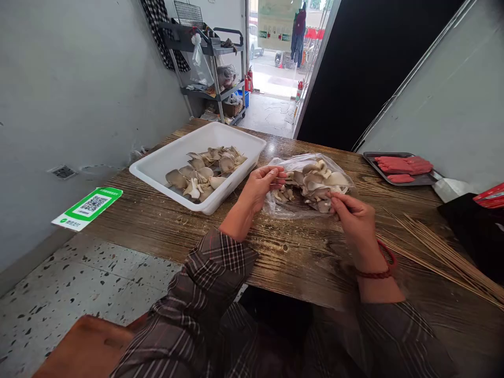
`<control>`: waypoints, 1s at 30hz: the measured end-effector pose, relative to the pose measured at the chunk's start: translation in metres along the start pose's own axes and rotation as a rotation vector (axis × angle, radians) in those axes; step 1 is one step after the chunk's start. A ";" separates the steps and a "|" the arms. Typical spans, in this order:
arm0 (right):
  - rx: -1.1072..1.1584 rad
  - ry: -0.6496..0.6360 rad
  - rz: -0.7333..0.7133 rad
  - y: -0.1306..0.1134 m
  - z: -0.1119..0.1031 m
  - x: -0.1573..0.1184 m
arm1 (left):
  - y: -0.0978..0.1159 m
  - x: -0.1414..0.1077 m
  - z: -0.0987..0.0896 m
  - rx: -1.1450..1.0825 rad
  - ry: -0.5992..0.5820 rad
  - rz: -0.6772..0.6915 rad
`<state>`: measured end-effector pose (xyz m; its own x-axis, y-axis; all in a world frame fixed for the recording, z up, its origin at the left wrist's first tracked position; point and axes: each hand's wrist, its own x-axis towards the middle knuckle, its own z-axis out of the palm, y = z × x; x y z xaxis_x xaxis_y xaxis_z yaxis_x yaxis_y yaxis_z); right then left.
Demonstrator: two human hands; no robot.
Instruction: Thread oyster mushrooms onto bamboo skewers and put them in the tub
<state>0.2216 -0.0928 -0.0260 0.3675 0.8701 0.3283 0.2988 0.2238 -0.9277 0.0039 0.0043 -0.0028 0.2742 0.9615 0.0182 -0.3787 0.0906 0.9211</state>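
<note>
Oyster mushrooms (315, 181) lie in a clear plastic bag (291, 211) spread on the wooden table. My left hand (264, 184) is at the bag's left edge, fingers apart and slightly curled, with nothing seen in its grasp. At the right edge of the pile, my right hand (353, 212) pinches with thumb and forefinger at a mushroom's edge; how much it grips is hard to make out. To the left, a white tub (177, 144) holds more mushrooms (208, 170) in a loose heap.
Thin wooden skewers (444, 252) lie on the table (283, 252) at the right. Behind them is a dark tray (425, 180) with pink meat (403, 165). A green QR card (88, 208) juts over the left edge. A shelf cart (214, 50) stands beyond the table.
</note>
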 end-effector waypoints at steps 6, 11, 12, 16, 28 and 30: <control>0.092 0.045 0.024 0.002 0.001 0.003 | -0.020 0.012 -0.005 0.619 -0.017 0.204; 0.117 -0.014 0.020 0.001 0.007 0.000 | -0.031 0.012 -0.006 1.228 -0.033 0.428; 0.120 -0.018 0.022 0.001 0.008 -0.001 | -0.031 0.012 -0.006 1.307 -0.055 0.442; 0.103 -0.026 0.032 0.004 0.009 -0.001 | -0.034 0.012 -0.005 1.537 -0.112 0.461; 0.086 -0.074 0.042 0.008 0.011 -0.001 | -0.034 0.017 -0.007 1.527 -0.077 0.465; 0.083 -0.071 0.045 0.008 0.011 -0.001 | -0.032 0.017 -0.008 1.551 -0.047 0.489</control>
<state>0.2144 -0.0872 -0.0358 0.3146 0.9085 0.2751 0.2083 0.2167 -0.9538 0.0136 0.0197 -0.0350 0.4382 0.8075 0.3950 0.7637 -0.5662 0.3102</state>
